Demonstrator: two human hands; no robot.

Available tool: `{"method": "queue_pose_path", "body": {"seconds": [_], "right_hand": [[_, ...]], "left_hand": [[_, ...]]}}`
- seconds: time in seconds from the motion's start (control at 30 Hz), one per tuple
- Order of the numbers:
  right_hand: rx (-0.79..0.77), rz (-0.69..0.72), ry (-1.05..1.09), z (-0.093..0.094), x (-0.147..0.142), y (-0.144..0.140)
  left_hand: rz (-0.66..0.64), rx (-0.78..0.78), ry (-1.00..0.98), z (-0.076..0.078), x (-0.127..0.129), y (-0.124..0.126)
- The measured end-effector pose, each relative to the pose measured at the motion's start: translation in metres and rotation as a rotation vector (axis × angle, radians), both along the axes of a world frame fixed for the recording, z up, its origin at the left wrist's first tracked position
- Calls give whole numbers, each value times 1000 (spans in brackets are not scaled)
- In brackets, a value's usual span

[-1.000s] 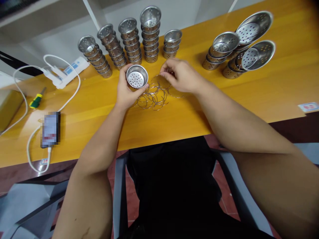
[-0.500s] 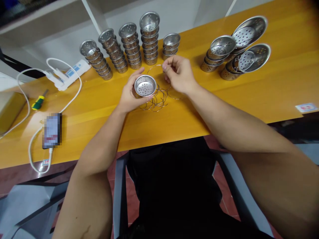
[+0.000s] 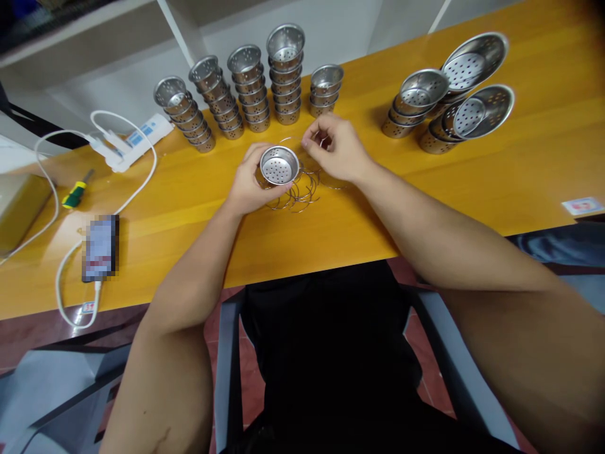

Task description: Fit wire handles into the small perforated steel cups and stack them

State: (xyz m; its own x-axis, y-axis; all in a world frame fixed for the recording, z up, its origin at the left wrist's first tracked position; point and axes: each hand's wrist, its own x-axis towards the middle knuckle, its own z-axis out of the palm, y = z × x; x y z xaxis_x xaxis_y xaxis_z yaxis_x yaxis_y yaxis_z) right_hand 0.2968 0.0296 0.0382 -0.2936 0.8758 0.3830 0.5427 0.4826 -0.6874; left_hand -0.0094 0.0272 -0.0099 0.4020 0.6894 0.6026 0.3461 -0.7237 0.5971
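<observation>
Left hand [image 3: 248, 183]: fingers wrapped around a perforated metal cup [image 3: 278, 166], mouth up, over the wire rings [image 3: 297, 192].
Right hand [image 3: 338, 148]: fingertips pinching one thin wire ring [image 3: 289, 140] just beside the cup.
Table [image 3: 331, 221]: cup stacks [image 3: 255, 94] behind.

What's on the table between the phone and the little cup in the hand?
Nothing: the head view shows only bare table between phone and cup.
</observation>
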Motion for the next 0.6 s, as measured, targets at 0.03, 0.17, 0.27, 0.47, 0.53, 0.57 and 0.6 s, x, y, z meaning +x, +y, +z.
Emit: {"method": "queue_pose_path", "body": {"seconds": [0.03, 0.17, 0.27, 0.47, 0.53, 0.57, 0.6], "right_hand": [[6, -10, -50, 6, 0, -6], [11, 42, -117, 25, -5, -24], [18, 91, -117, 25, -8, -27], [5, 56, 4, 2, -3, -5], [2, 40, 44, -4, 1, 4], [4, 36, 58, -5, 2, 6], [3, 36, 69, -6, 3, 8]], "left_hand": [[-4, 2, 11, 3, 1, -3], [-28, 9, 67, 16, 7, -16], [-55, 43, 122, 18, 10, -20], [35, 81, 2, -3, 6, -5], [104, 38, -44, -8, 4, 0], [128, 25, -57, -10, 3, 1], [142, 20, -65, -11, 2, 2]]}}
